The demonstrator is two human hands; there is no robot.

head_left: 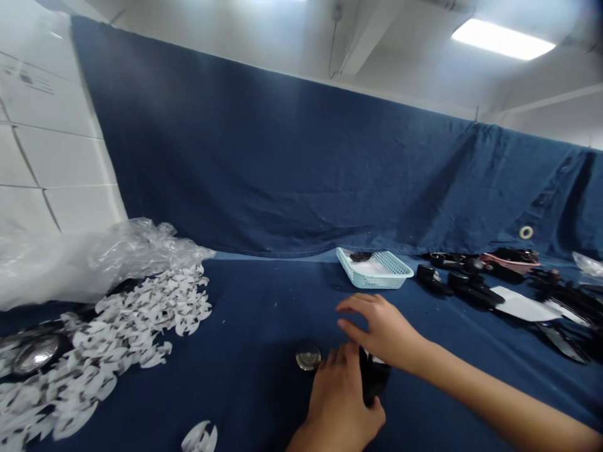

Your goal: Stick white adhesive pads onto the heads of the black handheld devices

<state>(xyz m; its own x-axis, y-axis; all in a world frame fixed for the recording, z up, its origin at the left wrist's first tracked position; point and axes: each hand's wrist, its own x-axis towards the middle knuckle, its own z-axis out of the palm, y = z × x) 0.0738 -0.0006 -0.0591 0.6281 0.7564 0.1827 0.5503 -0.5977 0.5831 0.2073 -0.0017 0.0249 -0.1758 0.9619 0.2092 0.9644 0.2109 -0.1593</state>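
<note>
My left hand (pixel 342 392) is closed around a black object (pixel 375 376), its fingers across the near side and the thumb at the right. A pale edge shows near the object's top, but its kind is hidden by my hands. Just above it hovers my right hand (pixel 379 326), thumb and fingers curved and apart, with nothing seen between them. A round silver disc (pixel 308 356) with small holes and a dark rim is beside my left fingertips; whether it joins the black object I cannot tell.
White curved pieces (pixel 136 320) lie heaped at left beside clear plastic wrap (pixel 141 248); a few more pieces (pixel 200 436) lie in front. A light blue basket (pixel 400 276) stands at the back. Black items (pixel 471 289) and white sheets (pixel 522 306) spread along the right.
</note>
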